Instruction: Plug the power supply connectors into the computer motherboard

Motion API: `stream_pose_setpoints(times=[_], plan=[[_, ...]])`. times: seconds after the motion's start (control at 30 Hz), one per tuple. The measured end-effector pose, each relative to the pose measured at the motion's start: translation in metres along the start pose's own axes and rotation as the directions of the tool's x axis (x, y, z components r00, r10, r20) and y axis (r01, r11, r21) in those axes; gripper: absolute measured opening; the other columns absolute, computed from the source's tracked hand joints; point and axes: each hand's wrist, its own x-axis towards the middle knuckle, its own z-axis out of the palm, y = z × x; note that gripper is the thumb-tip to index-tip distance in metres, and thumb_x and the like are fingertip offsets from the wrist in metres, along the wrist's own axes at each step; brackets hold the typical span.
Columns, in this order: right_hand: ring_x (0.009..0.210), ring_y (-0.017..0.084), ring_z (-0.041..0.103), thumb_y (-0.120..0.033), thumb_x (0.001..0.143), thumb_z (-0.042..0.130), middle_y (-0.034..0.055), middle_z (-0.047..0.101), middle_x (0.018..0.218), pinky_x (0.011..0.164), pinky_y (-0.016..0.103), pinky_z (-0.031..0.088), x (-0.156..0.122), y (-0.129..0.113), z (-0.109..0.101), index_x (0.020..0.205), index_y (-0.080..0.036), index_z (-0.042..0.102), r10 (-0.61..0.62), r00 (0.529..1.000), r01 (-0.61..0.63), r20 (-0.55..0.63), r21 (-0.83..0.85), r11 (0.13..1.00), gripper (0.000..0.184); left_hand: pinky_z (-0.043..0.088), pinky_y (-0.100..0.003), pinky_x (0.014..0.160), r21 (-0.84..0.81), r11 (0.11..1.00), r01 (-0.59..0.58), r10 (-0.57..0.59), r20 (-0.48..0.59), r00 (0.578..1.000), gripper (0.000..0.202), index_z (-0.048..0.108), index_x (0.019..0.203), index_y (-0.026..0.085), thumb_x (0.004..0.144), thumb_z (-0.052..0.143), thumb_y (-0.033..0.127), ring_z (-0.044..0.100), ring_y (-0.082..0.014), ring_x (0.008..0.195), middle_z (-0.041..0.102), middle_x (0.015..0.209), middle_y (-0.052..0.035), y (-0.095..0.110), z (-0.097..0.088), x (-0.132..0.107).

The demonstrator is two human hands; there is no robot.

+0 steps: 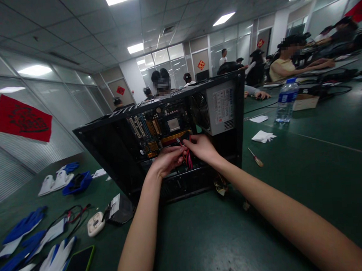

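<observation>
Right hand (202, 147) at thin cables (189, 161), seemingly red and pink.

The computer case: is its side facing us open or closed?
Open: the circuit board and power supply are visible inside the black case.

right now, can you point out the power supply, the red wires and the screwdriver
Power supply (222, 108): head view, on its labelled side.
Red wires (189, 159): head view, on the hanging strands.
Screwdriver (256, 159): head view, on the handle, near the shaft.
</observation>
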Motion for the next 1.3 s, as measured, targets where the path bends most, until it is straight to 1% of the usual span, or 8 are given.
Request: stream_pose_setpoints(times=[0.1,0.2,0.27,0.37,0.43,0.5,1.1,1.3], plan=[[0.064,0.017,0.057,-0.043,0.085,0.054,0.004,0.066,0.068,0.057,0.026,0.036,-0.001,-0.002,-0.001,0.07,-0.015,0.064,-0.004,1.0,0.004,-0.024,-0.02,1.0,0.033,0.04,-0.014,0.054,0.074,0.997,-0.014,0.019,-0.066,0.998,0.027,0.073,0.09,0.012,0.07,0.083,0.028,0.051,-0.0021,0.055,0.064,0.078,-0.0005,-0.001,-0.002,0.001],[0.06,0.016,0.053,-0.042,0.084,0.055,0.0018,0.061,0.061,0.055,0.026,0.032,-0.002,-0.006,-0.001,0.065,-0.016,0.06,0.022,0.999,-0.024,-0.026,-0.086,0.996,0.033,0.04,-0.016,0.054,0.306,0.952,-0.007,0.071,-0.199,0.978,0.016,0.075,0.087,0.011,0.079,0.073,0.026,0.051,-0.0049,0.054,0.066,0.073,-0.0018,-0.004,-0.006,0.004],[0.057,0.015,0.051,-0.041,0.085,0.056,0.0005,0.055,0.055,0.053,0.026,0.029,-0.002,-0.008,-0.001,0.061,-0.017,0.057,0.051,0.999,-0.048,0.013,-0.158,0.986,0.034,0.039,-0.019,0.053,0.525,0.85,0.033,0.133,-0.274,0.952,0.016,0.075,0.079,0.011,0.084,0.064,0.022,0.051,-0.0075,0.053,0.066,0.068,-0.0022,-0.006,-0.008,0.007],[0.052,0.015,0.05,-0.041,0.087,0.057,0.0003,0.052,0.048,0.051,0.028,0.026,-0.004,-0.01,-0.001,0.056,-0.018,0.056,0.089,0.991,-0.061,0.101,-0.25,0.966,0.039,0.035,-0.022,0.052,0.775,0.619,0.128,0.218,-0.326,0.92,0.024,0.075,0.069,0.013,0.086,0.059,0.021,0.052,-0.0112,0.053,0.063,0.057,-0.0015,-0.008,-0.011,0.01],[0.048,0.015,0.05,-0.041,0.09,0.056,0.0008,0.052,0.045,0.05,0.028,0.026,-0.005,-0.009,0.0,0.054,-0.019,0.055,0.109,0.984,-0.064,0.144,-0.283,0.957,0.042,0.034,-0.024,0.054,0.847,0.505,0.166,0.244,-0.325,0.914,0.026,0.074,0.065,0.014,0.085,0.059,0.022,0.055,-0.0135,0.055,0.061,0.052,-0.0015,-0.01,-0.011,0.012],[0.046,0.015,0.052,-0.04,0.092,0.054,0.0017,0.055,0.046,0.05,0.028,0.026,-0.005,-0.008,0.0,0.054,-0.019,0.055,0.117,0.978,-0.063,0.171,-0.29,0.955,0.044,0.034,-0.025,0.056,0.869,0.463,0.176,0.241,-0.314,0.918,0.027,0.074,0.064,0.015,0.085,0.059,0.023,0.056,-0.0151,0.056,0.061,0.052,-0.0023,-0.011,-0.011,0.012],[0.05,0.014,0.056,-0.039,0.094,0.056,0.0043,0.065,0.055,0.05,0.026,0.027,-0.004,0.002,0.004,0.06,-0.016,0.063,0.077,0.977,-0.009,0.197,-0.325,0.946,0.042,0.031,-0.026,0.054,0.887,0.418,0.195,0.24,-0.315,0.918,0.03,0.074,0.067,0.014,0.088,0.056,0.027,0.054,-0.0144,0.056,0.065,0.059,-0.0035,-0.02,-0.014,0.02],[0.051,0.015,0.058,-0.039,0.095,0.055,0.004,0.064,0.054,0.05,0.025,0.028,-0.004,0.001,0.005,0.061,-0.015,0.064,0.112,0.975,-0.05,0.19,-0.304,0.951,0.042,0.033,-0.025,0.054,0.866,0.456,0.205,0.221,-0.333,0.917,0.029,0.075,0.072,0.013,0.089,0.056,0.026,0.055,-0.0139,0.055,0.067,0.06,-0.004,-0.016,-0.015,0.019]])
